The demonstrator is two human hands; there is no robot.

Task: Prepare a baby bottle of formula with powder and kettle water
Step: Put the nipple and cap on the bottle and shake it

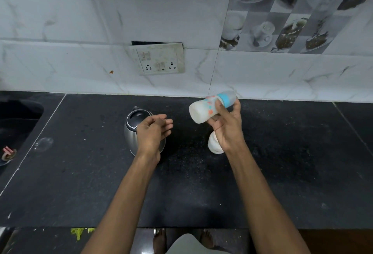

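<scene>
Fingers [219, 108] of right hand [228, 126] grip one tilted bottle [203, 110].

Both forearms bare, no sleeves; hands without rings or watch; feet [182, 238] unshod.

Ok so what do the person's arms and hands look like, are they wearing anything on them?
Both forearms are bare right to the bottom edge of the picture: no sleeves show. The left hand and right hand have no gloves, and no rings, watch or bracelets can be seen on the sides facing the camera.
</scene>
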